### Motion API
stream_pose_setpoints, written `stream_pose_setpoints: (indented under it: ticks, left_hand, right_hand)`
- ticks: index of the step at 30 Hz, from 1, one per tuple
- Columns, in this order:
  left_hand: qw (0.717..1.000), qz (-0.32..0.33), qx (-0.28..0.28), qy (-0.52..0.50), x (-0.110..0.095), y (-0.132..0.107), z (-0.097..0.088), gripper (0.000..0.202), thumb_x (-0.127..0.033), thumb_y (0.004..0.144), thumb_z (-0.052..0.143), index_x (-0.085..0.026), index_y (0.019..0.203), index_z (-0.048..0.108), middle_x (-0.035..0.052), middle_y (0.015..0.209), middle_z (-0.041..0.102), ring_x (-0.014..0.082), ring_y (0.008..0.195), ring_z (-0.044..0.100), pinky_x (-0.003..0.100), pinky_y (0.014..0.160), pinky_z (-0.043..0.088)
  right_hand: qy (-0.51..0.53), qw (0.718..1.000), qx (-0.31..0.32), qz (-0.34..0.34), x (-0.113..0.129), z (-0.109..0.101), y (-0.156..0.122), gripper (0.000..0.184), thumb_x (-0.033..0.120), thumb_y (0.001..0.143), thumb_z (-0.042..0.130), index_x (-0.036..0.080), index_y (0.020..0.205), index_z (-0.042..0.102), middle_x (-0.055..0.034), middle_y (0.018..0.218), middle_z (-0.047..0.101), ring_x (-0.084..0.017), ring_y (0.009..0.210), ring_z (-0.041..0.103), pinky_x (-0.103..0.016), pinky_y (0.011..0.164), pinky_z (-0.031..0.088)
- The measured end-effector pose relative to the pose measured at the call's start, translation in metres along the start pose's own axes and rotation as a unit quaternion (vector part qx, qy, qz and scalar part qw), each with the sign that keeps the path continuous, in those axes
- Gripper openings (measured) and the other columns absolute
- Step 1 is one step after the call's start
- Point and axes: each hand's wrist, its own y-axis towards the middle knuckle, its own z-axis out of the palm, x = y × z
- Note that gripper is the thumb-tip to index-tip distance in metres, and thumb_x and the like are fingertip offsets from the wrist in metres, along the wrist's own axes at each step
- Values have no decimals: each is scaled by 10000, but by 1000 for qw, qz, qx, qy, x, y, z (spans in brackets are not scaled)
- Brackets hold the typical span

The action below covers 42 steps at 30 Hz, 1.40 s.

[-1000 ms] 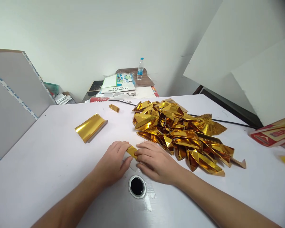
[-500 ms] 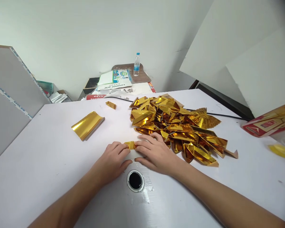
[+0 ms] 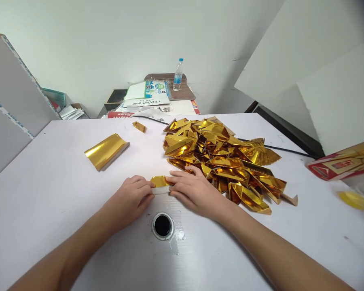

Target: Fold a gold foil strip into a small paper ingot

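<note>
Smooth white table (image 3: 48, 194); creased gold foil (image 3: 159, 181) between left hand (image 3: 130, 200), right hand (image 3: 194, 190)

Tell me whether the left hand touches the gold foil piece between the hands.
Touching. The head view shows the left hand pinching the gold foil piece at its left end, with no gap.

Bright, even overhead light leaves only faint shadows under the left hand (image 3: 130, 200) and right hand (image 3: 197, 192) on the white desk (image 3: 48, 202). The gold foil heap (image 3: 218, 161) throws hard glints. Edges bow from the wide lens, the top right corner is dark, and the yellow object (image 3: 356, 200) at right is blurred.
</note>
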Motion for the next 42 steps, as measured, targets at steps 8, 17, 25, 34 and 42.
stream_pose_setpoints:
  ticks: [8,17,25,34,42]
  left_hand:
    - [985,-137,-50,-91,-6,5,3,217,-285,955,605,-224,748,630,2,1029,805,197,936,742,337,798,612]
    - [961,-246,-24,-120,-9,13,2,215,-303,839,661,-221,645,620,-16,1031,811,200,915,750,325,788,588]
    - [962,-238,-18,-131,-5,12,2,138,-254,851,704,-227,717,680,-33,1027,805,184,906,740,301,772,571]
    - [998,39,5,46,-2,3,3,285,-93,1023,518,-219,1173,724,49,1131,768,219,986,698,366,839,597]
    - [983,85,70,149,-8,-3,-2,336,-40,995,520,-160,1281,650,117,1211,706,267,1049,675,445,888,612]
  right_hand:
    - [37,996,-45,74,4,6,-1,117,236,1005,674,238,889,669,-40,1174,807,-304,1294,674,-573,1169,293]
    - [54,993,-68,75,5,11,1,143,179,978,669,237,854,628,-19,1106,819,-304,1276,684,-542,1155,252]
    - [58,993,-65,78,6,10,1,168,147,966,659,235,829,624,7,1084,820,-295,1274,681,-514,1147,216]
    - [-41,996,-68,46,8,14,1,168,136,1010,633,261,1087,714,-3,1096,813,-297,1265,664,-533,1129,259]
    - [-194,980,-24,-44,10,13,-12,361,133,1023,650,338,1311,721,-61,1354,724,-372,1310,591,-651,1138,319]
